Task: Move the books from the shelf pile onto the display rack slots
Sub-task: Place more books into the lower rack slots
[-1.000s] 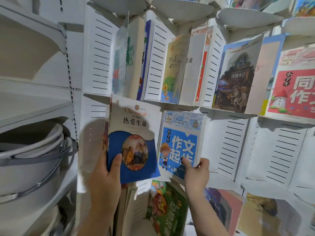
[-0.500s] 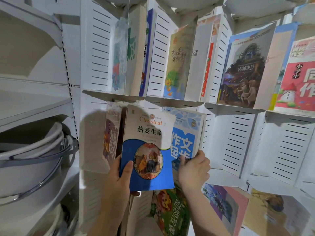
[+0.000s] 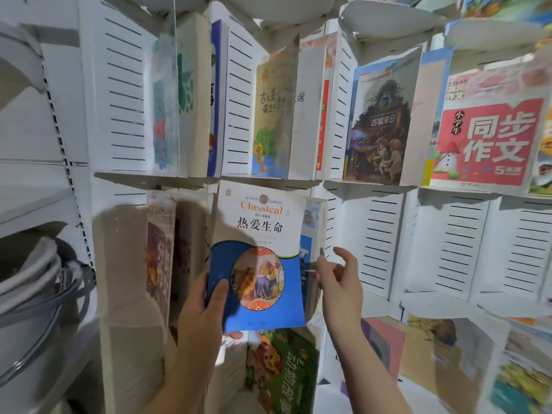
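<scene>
My left hand [image 3: 206, 312] grips the lower left corner of a white and blue "Classical" book [image 3: 263, 243], thumb on the cover. The book stands upright in front of a middle-row slot of the white display rack [image 3: 385, 234]. Behind it, mostly covered, sits a blue composition book [image 3: 312, 231] in the same slot. My right hand [image 3: 339, 282] hovers just right of both books with fingers loosely spread, holding nothing. A purple-red book [image 3: 159, 252] stands in the slot to the left.
The upper rack row holds several books, among them a dark castle cover [image 3: 380, 127] and a red composition book [image 3: 490, 141]. Slots to the right of my hands stand bare. A green animal book [image 3: 283, 372] sits below. White shelving with grey buckets [image 3: 33, 297] is at left.
My left hand carried the Classical book rightward until it covers the blue composition book. My right hand let go of the blue book and drew back, fingers spread.
</scene>
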